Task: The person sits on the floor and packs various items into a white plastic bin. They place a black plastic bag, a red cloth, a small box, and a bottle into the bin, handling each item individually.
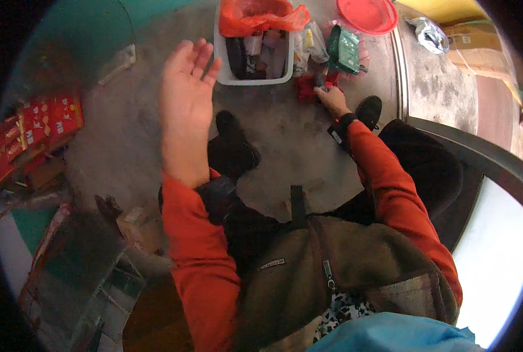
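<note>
My left hand (191,83) is raised with the palm up, fingers slightly spread and nothing in it, left of a grey-rimmed plastic bin (254,82). A crumpled red plastic bag (243,20) lies over the bin's far part, and dark items sit inside. My right hand (331,97) reaches down to the floor at the bin's near right corner, its fingers around a small dark object (320,81). Red items (305,88) lie beside and under that object. Just beyond is a green foil packet (344,49), with clear plastic bags (315,42) to its left.
A red plastic basket (369,15) stands at the back right, near a silvery bag (428,35) and a cardboard box (477,48). Red printed boxes (50,123) are on the left. A small carton (140,229) sits by my left leg. A metal door track (400,75) runs along the right.
</note>
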{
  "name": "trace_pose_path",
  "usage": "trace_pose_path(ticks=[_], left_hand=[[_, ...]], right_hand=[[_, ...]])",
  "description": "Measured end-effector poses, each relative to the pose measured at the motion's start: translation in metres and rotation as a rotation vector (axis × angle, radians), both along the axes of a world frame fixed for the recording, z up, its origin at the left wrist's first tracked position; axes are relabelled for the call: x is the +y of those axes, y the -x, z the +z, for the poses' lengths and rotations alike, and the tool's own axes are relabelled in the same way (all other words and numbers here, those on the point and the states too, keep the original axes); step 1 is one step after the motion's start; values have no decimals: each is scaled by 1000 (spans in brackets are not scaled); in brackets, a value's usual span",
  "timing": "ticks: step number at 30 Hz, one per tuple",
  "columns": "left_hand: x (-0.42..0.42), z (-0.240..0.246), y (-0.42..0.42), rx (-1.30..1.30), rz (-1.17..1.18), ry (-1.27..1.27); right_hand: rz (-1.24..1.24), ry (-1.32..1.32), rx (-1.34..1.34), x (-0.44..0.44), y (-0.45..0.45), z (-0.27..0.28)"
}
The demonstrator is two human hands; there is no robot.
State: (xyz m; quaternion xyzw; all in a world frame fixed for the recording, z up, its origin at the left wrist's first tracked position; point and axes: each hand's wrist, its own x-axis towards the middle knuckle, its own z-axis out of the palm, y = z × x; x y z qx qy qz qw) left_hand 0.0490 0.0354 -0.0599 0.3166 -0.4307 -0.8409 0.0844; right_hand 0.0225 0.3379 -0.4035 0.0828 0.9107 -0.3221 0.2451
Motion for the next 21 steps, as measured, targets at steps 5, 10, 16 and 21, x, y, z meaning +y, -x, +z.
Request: trace_pose_path(ticks=[5,10,16,21], left_hand=[[-29,10,11,128,156,212],[-43,25,22,115,176,136],[-49,19,31,198,154,110],[-63,9,41,238,189,99]], right_hand=[[-76,-140,555,-43,35,46],[156,25,884,-116,97,106],[397,-20,802,-164,174,113],[128,233,685,-127,247,142]])
